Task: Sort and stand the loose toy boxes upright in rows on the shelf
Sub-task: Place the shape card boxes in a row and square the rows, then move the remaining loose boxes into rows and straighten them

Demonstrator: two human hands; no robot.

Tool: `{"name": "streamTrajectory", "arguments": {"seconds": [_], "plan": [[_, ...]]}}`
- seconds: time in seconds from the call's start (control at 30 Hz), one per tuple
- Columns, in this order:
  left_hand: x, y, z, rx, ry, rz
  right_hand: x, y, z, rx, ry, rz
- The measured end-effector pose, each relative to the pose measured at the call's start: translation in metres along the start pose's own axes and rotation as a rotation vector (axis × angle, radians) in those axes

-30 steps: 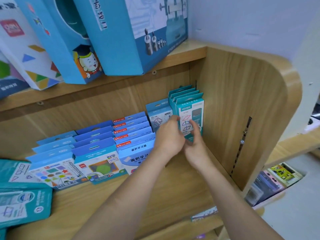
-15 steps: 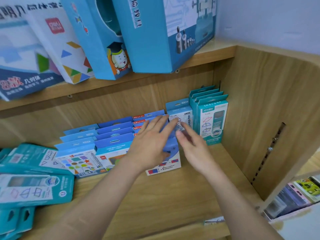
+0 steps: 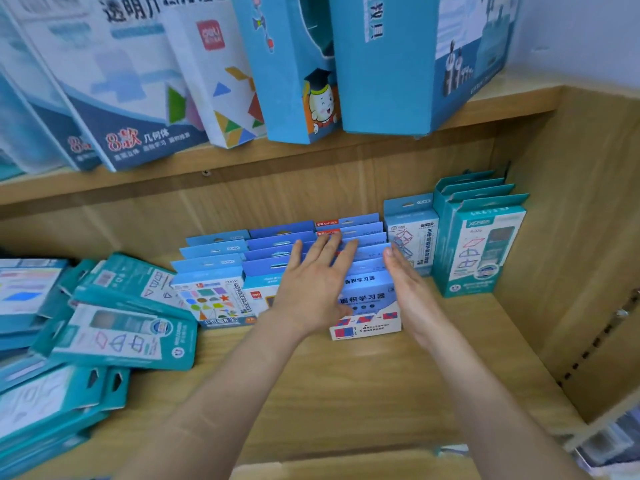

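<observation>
1. Pale honey wood grain on the shelf board [image 3: 346, 393];
2. Teal on the loose boxes [image 3: 121, 337] at left, with white panels of red and blue outline shapes;
3. Mid-blue tabs on the standing rows [image 3: 277, 242], some with red labels;
4. Pale blue on the front box [image 3: 363, 299], above a white strip of red-and-blue squares;
5. White with scattered multicoloured shapes on the shapes box [image 3: 211, 299];
6. White, a red logo and coloured triangles on the upper box [image 3: 214, 81].

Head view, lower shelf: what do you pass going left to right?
Loose teal pile → shapes boxes → left hand → red-and-blue box → right hand → upright teal row → side panel.
</observation>
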State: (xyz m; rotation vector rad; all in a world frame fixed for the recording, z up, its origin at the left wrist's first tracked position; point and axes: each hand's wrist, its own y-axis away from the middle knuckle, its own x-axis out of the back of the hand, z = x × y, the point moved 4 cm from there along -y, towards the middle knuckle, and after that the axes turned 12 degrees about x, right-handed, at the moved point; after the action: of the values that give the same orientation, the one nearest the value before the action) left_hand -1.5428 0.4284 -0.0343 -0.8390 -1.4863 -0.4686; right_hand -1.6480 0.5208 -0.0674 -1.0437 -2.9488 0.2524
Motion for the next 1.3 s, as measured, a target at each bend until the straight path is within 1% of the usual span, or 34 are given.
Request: {"name": "streamTrajectory", "arguments": {"seconds": [0.1, 0.17, 0.23, 0.33, 0.4, 0.47, 0.5, 0.57, 0.63, 0.7, 0.87, 0.97, 1.07, 1.2, 1.3], "plan": [[0.001, 0.011, -0.002, 0.002, 0.061, 0.041, -0.001, 0.0, 0.001, 0.009, -0.045, 0.043], [0.004, 0.029, -0.005, 0.01, 0.166, 0.114, -0.003, 0.004, -0.001, 0.038, -0.006, 0.087], [0.008, 0.053, -0.015, 0.017, 0.317, 0.213, -0.003, 0.011, -0.006, 0.104, 0.12, 0.162], [0.0, 0.092, -0.039, 0.074, 0.518, 0.222, -0.004, 0.026, -0.019, 0.274, 0.384, 0.232], [-0.008, 0.113, -0.057, 0.122, 0.592, 0.222, -0.011, 0.038, -0.028, 0.424, 0.559, 0.238], [-0.013, 0.129, -0.075, 0.183, 0.631, 0.246, -0.025, 0.051, -0.033, 0.555, 0.648, 0.233], [-0.015, 0.135, -0.082, 0.196, 0.642, 0.262, -0.03, 0.058, -0.033, 0.588, 0.67, 0.243], [-0.016, 0.145, -0.087, 0.184, 0.656, 0.275, -0.034, 0.068, -0.026, 0.572, 0.671, 0.284], [-0.019, 0.15, -0.085, 0.174, 0.662, 0.247, -0.033, 0.073, -0.019, 0.508, 0.677, 0.292], [-0.023, 0.148, -0.081, 0.16, 0.658, 0.184, -0.035, 0.077, -0.013, 0.451, 0.742, 0.252], [-0.026, 0.138, -0.077, 0.107, 0.594, 0.074, -0.05, 0.085, -0.011, 0.422, 0.828, 0.156], [-0.024, 0.136, -0.084, 0.099, 0.597, 0.069, -0.045, 0.089, -0.015, 0.378, 0.808, 0.155], [-0.017, 0.136, -0.097, 0.092, 0.625, 0.107, -0.051, 0.095, -0.023, 0.426, 0.713, 0.142], [-0.002, 0.139, -0.135, 0.167, 0.54, 0.163, -0.093, 0.099, -0.025, 0.475, 0.629, -0.01], [0.006, 0.147, -0.184, 0.233, 0.386, 0.207, -0.129, 0.101, -0.018, 0.453, 0.607, -0.15]]}}
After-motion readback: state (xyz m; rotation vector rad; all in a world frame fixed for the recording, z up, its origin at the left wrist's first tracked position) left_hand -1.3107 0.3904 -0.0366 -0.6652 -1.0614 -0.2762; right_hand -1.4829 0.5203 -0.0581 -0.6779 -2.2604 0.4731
